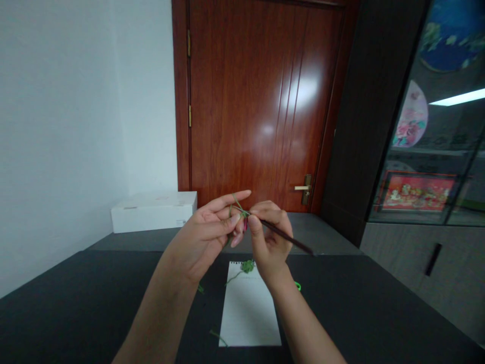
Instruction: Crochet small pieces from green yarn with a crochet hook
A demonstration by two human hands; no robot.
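On the dark table (pixel 76 313), a white spiral notepad (pixel 248 308) has a small green crocheted piece (pixel 247 266) at its top edge. Above the notepad, the left hand (pixel 200 235) grips green yarn (pixel 238 205) in curled fingers, while the right hand (pixel 267 242) pinches a dark crochet hook (pixel 288 236), its tip hidden.

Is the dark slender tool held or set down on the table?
Held: the right hand pinches the dark slender tool between thumb and fingers, its tip at the green yarn.
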